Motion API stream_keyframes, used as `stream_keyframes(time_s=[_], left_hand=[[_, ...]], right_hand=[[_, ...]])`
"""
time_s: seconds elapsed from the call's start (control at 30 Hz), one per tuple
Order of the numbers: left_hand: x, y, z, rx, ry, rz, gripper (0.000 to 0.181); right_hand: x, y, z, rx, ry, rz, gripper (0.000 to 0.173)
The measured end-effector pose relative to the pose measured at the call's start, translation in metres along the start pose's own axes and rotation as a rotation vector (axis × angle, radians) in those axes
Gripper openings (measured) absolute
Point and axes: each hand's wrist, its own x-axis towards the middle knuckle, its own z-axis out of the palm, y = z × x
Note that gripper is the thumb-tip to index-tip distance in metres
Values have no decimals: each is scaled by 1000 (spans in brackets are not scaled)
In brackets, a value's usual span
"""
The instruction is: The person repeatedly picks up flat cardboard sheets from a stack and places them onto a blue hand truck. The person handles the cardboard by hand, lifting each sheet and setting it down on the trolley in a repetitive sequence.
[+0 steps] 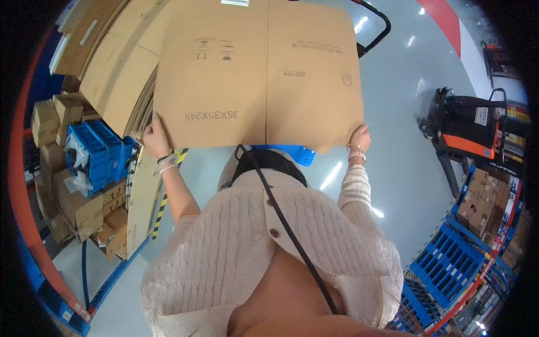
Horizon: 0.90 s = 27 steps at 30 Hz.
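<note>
A large flattened cardboard box (pixel 219 92) spans the view in front of me, a seam running down its middle and print upside down on its face. My left hand (pixel 156 137) grips its near left edge, thumb on top. At the near right corner, my right hand (pixel 360 138) holds the opposite edge. The fingers of both hands are partly hidden. Beneath the near edge of the sheet, part of a blue plastic surface (pixel 304 154) shows.
Upright cardboard sheets (pixel 122 80) stand close on the left, beside blue crates (pixel 99 151) and cartons (pixel 86 210). A black cart handle (pixel 385 25) rises beyond the box. To the right are an orange-and-black pallet truck (pixel 467 145), blue pallets (pixel 446 263) and stacked cartons (pixel 484 202).
</note>
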Motion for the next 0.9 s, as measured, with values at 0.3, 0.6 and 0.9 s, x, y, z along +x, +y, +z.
stream_keyframes(time_s=[0.3,0.6,0.9], left_hand=[[-3,58,73,275,-116,133,58],[7,49,161,303,-379,86,58],[-2,73,215,381,-462,-41,61]], right_hand=[[-23,80,-17,-106,-12,268,53],[-29,109,-8,-254,-64,390,60],[14,79,-2,-415,-174,372,60]])
